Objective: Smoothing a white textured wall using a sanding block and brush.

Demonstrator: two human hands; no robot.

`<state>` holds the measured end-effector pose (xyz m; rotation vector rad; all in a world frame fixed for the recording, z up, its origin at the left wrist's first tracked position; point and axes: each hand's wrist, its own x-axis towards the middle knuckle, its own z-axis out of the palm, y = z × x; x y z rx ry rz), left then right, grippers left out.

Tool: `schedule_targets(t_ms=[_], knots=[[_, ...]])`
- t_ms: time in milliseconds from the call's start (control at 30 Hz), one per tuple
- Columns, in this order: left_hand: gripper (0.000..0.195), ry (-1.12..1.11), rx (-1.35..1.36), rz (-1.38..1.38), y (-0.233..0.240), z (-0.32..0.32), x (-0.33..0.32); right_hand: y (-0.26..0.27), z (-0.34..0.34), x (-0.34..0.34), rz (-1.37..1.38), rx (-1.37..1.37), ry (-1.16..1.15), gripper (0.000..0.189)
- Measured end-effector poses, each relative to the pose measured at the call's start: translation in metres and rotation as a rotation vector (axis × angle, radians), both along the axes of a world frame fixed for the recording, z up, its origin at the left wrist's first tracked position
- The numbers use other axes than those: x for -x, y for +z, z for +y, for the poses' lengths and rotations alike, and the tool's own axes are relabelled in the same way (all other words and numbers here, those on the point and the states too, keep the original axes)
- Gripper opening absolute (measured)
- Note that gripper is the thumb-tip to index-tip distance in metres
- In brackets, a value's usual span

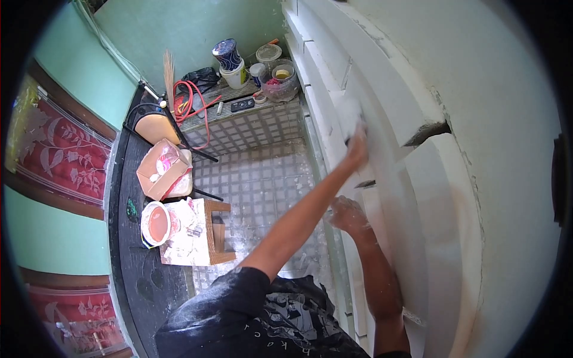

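My left hand (358, 145), blurred and reaching forward, is closed on a pale flat hand tool (350, 112) whose exact kind I cannot tell. The tool lies against the white stepped panels of the wall (329, 74). Nearer to me, my right hand (349, 215) is beside the lower part of the same panels, its fingers curled and dusted white; no object shows in it. A jagged dark gap (427, 133) breaks a raised white band to the right of my left hand.
On the left, a plastic stool (219, 257) smeared with white bears a bucket of pinkish liquid (158, 224). Behind it are a cardboard box (154, 176) and a chair (156, 129). A slatted ledge (228, 93) at the back holds tubs, a red hose (207, 121) and a broom (168, 76).
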<state>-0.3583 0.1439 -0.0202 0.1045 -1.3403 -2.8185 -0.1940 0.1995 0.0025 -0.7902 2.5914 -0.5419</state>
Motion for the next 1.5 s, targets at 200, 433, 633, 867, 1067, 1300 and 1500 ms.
schedule_targets(t_ms=[200, 433, 633, 867, 1067, 1300, 1500], knots=[[0.052, 0.161, 0.643, 0.285, 0.056, -0.013, -0.015, -0.030, 0.012, -0.004, 0.091, 0.085, 0.024, 0.034], [0.042, 0.260, 0.655, 0.399, 0.086, -0.044, 0.052, -0.009, 0.005, 0.002, -0.004, 0.098, -0.015, 0.019], [0.040, 0.457, 1.264, 0.569, 0.046, -0.002, -0.048, -0.035, -0.001, -0.001, 0.056, 0.111, -0.014, 0.024], [0.021, -0.189, 0.802, 0.375, 0.098, -0.001, -0.203, -0.050, 0.004, -0.022, -0.052, 0.110, 0.010, 0.028], [0.022, -0.131, 0.827, 0.511, 0.078, -0.020, -0.235, -0.045, -0.003, -0.039, -0.094, 0.143, -0.031, 0.031], [0.031, 0.096, 0.781, 0.392, 0.049, -0.066, -0.251, 0.007, -0.003, -0.093, -0.223, 0.350, -0.152, 0.033], [0.038, 0.072, 0.512, 0.261, 0.062, -0.037, -0.217, 0.149, 0.037, -0.194, -0.270, 0.388, -0.141, 0.031]])
